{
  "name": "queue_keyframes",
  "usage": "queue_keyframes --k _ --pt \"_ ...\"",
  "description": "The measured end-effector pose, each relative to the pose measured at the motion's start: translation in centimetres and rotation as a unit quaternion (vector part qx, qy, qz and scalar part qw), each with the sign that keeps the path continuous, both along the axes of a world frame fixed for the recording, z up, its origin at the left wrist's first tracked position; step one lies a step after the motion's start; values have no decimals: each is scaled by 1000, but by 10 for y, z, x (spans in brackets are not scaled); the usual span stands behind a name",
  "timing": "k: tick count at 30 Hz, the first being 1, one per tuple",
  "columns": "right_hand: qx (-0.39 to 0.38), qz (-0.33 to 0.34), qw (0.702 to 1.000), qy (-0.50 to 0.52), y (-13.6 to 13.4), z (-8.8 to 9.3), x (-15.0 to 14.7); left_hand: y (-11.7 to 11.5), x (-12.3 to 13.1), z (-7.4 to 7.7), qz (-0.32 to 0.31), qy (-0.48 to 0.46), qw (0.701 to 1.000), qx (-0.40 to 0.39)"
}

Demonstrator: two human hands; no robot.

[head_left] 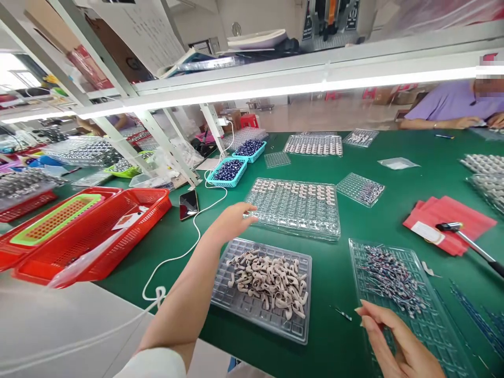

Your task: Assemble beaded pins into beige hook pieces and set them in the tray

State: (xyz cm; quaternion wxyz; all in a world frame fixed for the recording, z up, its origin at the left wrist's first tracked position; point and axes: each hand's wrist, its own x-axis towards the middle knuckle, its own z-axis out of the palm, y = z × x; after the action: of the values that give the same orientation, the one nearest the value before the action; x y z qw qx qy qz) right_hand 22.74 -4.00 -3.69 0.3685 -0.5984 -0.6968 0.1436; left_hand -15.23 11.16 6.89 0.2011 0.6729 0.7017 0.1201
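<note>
My left hand (232,220) reaches forward over the green table (394,210), its fingers curled at the left edge of a stack of clear blister trays (295,220) holding rows of small pale parts. Just below it lies a clear tray of loose beige curved pieces (268,281). My right hand (397,341) rests at the near edge of another clear tray holding a heap of small wired components (389,278), fingers stretched out and apart, holding nothing. A small metal tweezer-like piece (343,314) lies on the mat between the two near trays.
Red baskets (94,226) stand at left, with a phone (188,203) and white cable (189,247) beside them. Two teal baskets of dark beads (229,172) sit further back. A red cloth with a tool (452,226) lies at right. A person in a purple shirt (452,105) works across the table.
</note>
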Motion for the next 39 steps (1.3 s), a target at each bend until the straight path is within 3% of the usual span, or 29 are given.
queue_keyframes --k 5,8,13,18,22,27,30,33,35,39 --pt "40 8 999 3 9 -8 -9 101 0 -32 77 44 995 45" --pt "76 5 997 -2 11 -5 -15 137 1 -49 94 65 992 47" --pt "96 -13 995 38 11 2 -23 160 2 -64 116 78 990 17" --pt "70 9 994 83 11 0 -27 165 1 -77 104 60 992 45" --pt "52 8 993 108 7 8 -25 151 6 -77 108 24 988 109" --pt "38 -56 996 50 0 23 12 125 27 -53 106 -51 978 170" --pt "1 -99 994 -50 5 20 44 94 51 -38 77 -130 977 152" --pt "-49 -82 984 -151 17 10 64 42 82 -26 3 -252 965 80" --pt "-64 -69 973 -210 26 3 69 2 103 -19 -28 -425 904 -20" --pt "-75 -49 964 -250 37 -7 68 -63 134 -19 -52 -575 783 -232"
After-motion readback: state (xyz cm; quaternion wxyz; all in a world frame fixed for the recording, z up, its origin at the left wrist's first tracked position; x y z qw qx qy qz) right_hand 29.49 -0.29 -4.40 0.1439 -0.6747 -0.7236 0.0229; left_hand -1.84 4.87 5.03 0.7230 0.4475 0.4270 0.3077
